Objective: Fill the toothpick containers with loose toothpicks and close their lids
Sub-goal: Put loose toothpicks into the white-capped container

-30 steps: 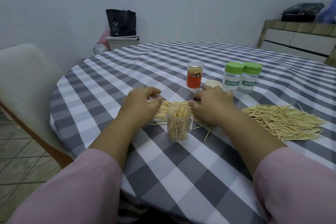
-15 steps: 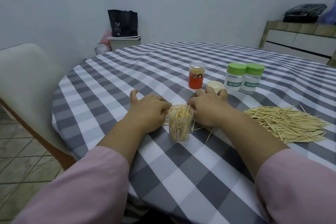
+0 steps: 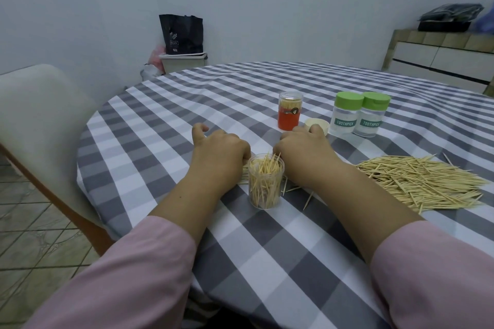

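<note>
Grey-and-white checked cloth covered the round bench [image 3: 267, 262]. From the head view, an open clear container [image 3: 265, 180] of toothpicks stood at centre. At its 10 o'clock the left hand [image 3: 219, 152] and at 2 o'clock the right hand [image 3: 302, 148] lay knuckles-up, fingers curled under; I cannot tell what they gripped. Loose toothpicks [image 3: 419, 184] lay at 3 o'clock, two green-lidded jars [image 3: 358, 113] at 1 o'clock.

**Toothpick containers and loose picks**

An open clear container [image 3: 266, 181] stands upright, part-filled. A loose toothpick pile [image 3: 419, 184] lies to its right. Farther back stand a red-labelled container [image 3: 289, 111], a cream lid [image 3: 317, 125] and two green-capped containers [image 3: 359, 115].
</note>
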